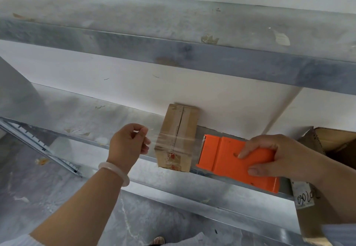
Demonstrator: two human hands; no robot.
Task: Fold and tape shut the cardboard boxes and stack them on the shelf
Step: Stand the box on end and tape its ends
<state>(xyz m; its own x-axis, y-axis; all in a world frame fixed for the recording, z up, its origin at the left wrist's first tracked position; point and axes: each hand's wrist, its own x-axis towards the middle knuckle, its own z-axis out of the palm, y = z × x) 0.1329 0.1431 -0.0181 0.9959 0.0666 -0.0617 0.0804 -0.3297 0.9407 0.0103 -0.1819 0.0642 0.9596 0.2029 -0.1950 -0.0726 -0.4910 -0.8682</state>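
- Grey metal shelf (86,114) stretching across the view, dusty, dotted with scraps of old tape; upper shelf board (173,33) above it, equally scuffed.
- Left hand (129,145) raised before the shelf's front edge, thumb and forefinger pinching the loose end of the clear tape (157,139), other fingers curled; pale bracelet (115,170) on the wrist.
- Clear tape pulled taut from those fingertips rightward, across the front of the small cardboard box, to the dispenser's mouth.
- Small cardboard box (179,136), flaps closed, standing on the shelf, far end close to the white wall, near end at the shelf's front edge; seam down the middle of the top, red print on the near face; tape touching the cardboard or only passing in front of it, impossible to tell.
- Orange tape dispenser (227,159) just right of the small cardboard box, level with the tape.
- Right hand (279,157) wrapped around the dispenser's rear, fingers over the top, thumb on the near side.
- Open cardboard box (335,141) at far right on the same shelf, flaps up; white label (306,197) with handwritten digits on its near side.
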